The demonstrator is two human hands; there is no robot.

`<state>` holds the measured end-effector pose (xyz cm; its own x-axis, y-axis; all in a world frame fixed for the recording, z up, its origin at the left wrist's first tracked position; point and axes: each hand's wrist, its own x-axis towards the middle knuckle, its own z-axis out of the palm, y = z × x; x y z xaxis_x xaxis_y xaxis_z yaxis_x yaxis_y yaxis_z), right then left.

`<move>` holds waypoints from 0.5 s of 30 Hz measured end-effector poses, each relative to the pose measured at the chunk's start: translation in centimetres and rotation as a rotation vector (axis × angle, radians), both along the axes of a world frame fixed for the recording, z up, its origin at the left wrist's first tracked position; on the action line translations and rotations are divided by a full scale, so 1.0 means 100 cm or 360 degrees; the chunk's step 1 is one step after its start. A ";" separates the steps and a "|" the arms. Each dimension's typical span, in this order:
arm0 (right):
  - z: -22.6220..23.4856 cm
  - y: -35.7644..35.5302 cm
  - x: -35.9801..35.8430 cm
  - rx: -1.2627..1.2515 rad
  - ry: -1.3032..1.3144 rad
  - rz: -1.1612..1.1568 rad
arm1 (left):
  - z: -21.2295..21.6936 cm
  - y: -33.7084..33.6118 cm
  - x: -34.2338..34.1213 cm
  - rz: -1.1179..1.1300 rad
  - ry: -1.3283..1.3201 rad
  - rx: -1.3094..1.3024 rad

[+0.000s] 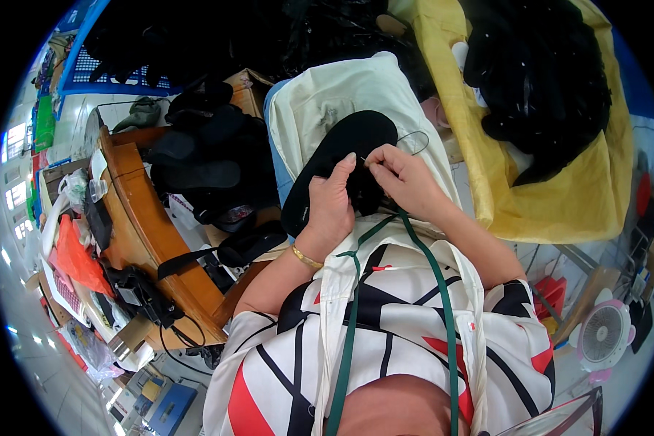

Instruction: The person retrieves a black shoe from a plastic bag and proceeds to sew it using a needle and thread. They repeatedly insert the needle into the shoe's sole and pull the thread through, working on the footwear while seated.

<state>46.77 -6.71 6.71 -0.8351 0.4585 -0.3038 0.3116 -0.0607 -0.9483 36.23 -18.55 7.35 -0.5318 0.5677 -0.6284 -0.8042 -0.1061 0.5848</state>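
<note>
The left hand (332, 202) grips a black shoe (347, 134) over white cloth (305, 94); the right hand (405, 176), fingers pinched, apparently holds a thin strand (426, 139). Handwork looks under way; how much remains, I cannot tell.

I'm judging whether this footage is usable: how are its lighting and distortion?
Head view: strong fisheye distortion toward the black rim; left hand and right hand well lit; black sole and the dark items in the yellow sack show little detail; bright panes at far left washed out.
</note>
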 end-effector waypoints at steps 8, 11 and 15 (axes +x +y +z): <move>-0.007 -0.010 -0.002 0.0325 0.0142 -0.0086 | -0.002 -0.002 -0.005 -0.0018 -0.0109 -0.0176; -0.004 -0.016 -0.010 0.0397 0.0083 -0.0169 | 0.003 0.003 0.001 0.0005 -0.0016 -0.0069; 0.015 0.000 -0.025 0.0087 -0.0100 -0.0087 | -0.005 -0.005 0.002 -0.0157 0.0111 -0.0021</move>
